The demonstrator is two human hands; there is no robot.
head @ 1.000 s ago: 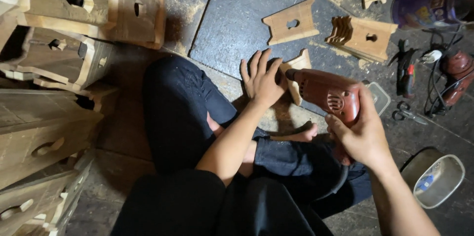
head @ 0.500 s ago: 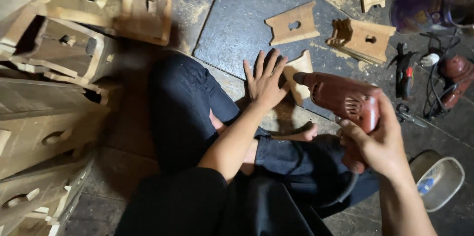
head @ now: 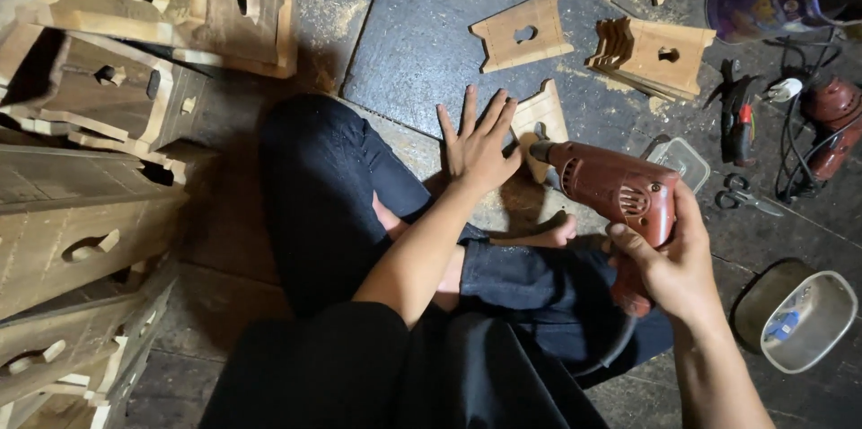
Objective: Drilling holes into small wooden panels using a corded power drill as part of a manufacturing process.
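Observation:
I sit cross-legged on the floor in dark trousers. My right hand (head: pixel 673 267) grips a red electric drill (head: pixel 615 191) by its handle, its tip pointing left toward a small shaped wooden piece (head: pixel 543 119) on the dark board (head: pixel 422 43). My left hand (head: pixel 478 143) lies flat with fingers spread, just left of that piece and touching its edge. My bare foot (head: pixel 548 236) shows below the drill.
Stacked wooden boxes with cut-outs (head: pixel 99 123) fill the left side. Two more shaped wooden pieces (head: pixel 523 29) (head: pixel 655 56) lie farther on the board. At right are another power tool with cables (head: pixel 831 123), scissors (head: pixel 741 195), a clear plastic tub (head: pixel 682 159) and a round container (head: pixel 804 321).
My right hand has drawn the drill back to the right and lower, away from the wooden piece. My left hand stays spread beside the piece.

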